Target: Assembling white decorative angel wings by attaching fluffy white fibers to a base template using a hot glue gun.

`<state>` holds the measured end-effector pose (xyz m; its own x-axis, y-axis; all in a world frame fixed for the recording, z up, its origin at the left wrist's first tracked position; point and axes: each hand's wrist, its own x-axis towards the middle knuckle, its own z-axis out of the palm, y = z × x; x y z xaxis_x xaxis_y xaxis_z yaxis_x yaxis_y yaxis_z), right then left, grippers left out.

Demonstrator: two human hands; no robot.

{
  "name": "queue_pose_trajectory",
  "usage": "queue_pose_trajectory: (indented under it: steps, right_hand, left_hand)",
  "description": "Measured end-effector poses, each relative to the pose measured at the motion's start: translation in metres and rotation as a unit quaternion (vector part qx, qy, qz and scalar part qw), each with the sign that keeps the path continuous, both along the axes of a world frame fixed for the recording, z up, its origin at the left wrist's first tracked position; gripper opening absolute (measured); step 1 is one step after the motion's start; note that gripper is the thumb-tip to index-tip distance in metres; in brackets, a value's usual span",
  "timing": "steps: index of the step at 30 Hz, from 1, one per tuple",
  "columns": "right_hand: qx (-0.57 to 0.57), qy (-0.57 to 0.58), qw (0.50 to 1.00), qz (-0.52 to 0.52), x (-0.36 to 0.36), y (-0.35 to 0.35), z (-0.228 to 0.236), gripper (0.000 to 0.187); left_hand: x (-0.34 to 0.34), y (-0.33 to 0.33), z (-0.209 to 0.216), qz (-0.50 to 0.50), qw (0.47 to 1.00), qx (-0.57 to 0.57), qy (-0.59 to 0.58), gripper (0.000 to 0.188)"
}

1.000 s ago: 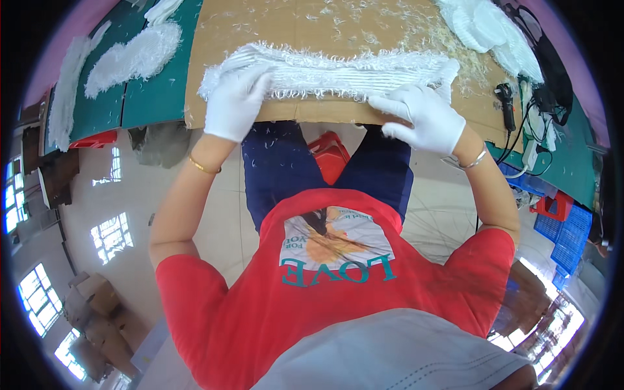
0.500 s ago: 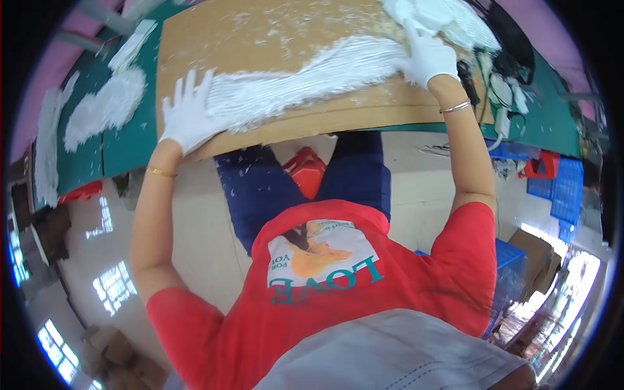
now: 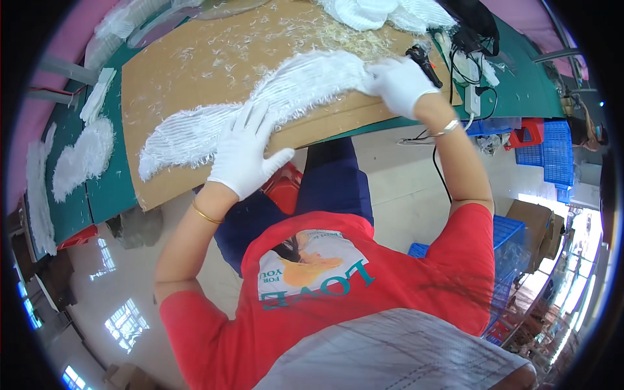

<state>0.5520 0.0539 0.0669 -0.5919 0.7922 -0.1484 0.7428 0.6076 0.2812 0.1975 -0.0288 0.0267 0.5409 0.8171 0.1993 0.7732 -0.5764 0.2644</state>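
A long white ribbed fabric strip (image 3: 312,75) with frayed, fringed edges lies in a wavy line across a cardboard sheet (image 3: 214,65). My left hand (image 3: 247,149), in a white glove, rests on the strip's lower edge near its middle, with fingers stretched out and thumb apart. At the strip's right end is my right hand (image 3: 404,86), also gloved and a little blurred; its fingers are closed on that end. Just beyond the right hand lies a black handheld tool (image 3: 424,65). Loose white threads are scattered over the cardboard.
More white fabric pieces (image 3: 84,156) lie on the green table (image 3: 107,195) at left, and another white pile (image 3: 383,13) sits at the far right. A power strip (image 3: 474,101) with black cables is at right. Blue crates (image 3: 558,153) and a red stool (image 3: 524,133) stand beyond.
My left hand has moved right, from the strip's left end to its middle. My right hand has come away from the white pile and closed on the strip's right end.
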Motion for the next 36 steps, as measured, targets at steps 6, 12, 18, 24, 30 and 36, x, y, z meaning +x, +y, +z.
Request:
queue_pose_trajectory:
  steps: [6, 12, 18, 24, 30, 36]
  right_hand:
    - [-0.019, 0.041, 0.998, -0.042, -0.05, 0.004, 0.06, 0.029]
    - [-0.007, 0.367, 0.885, 0.287, -0.105, 0.027, -0.033, 0.026]
    - [0.011, 0.145, 0.989, 0.019, -0.13, 0.024, -0.003, 0.039]
    - [-0.051, 0.152, 0.971, 0.177, -0.147, 0.026, -0.012, 0.042]
    - [-0.018, 0.189, 0.966, 0.176, -0.212, 0.005, 0.019, 0.044]
    - [-0.135, 0.281, 0.852, 0.42, -0.314, 0.027, -0.036, 0.047]
  left_hand:
    - [-0.003, -0.007, -0.008, -0.006, 0.999, -0.002, 0.039, 0.073]
    - [-0.001, -0.004, -0.01, 0.0, 1.0, -0.009, -0.011, 0.071]
    - [0.0, -0.012, -0.012, 0.016, 1.0, 0.018, 0.0, 0.072]
    - [-0.02, -0.05, -0.007, 0.097, 0.994, 0.044, -0.026, 0.075]
    - [-0.075, -0.073, -0.002, 0.273, 0.959, 0.079, 0.011, 0.075]
    - [-0.083, -0.079, -0.015, 0.271, 0.959, 0.078, 0.015, 0.066]
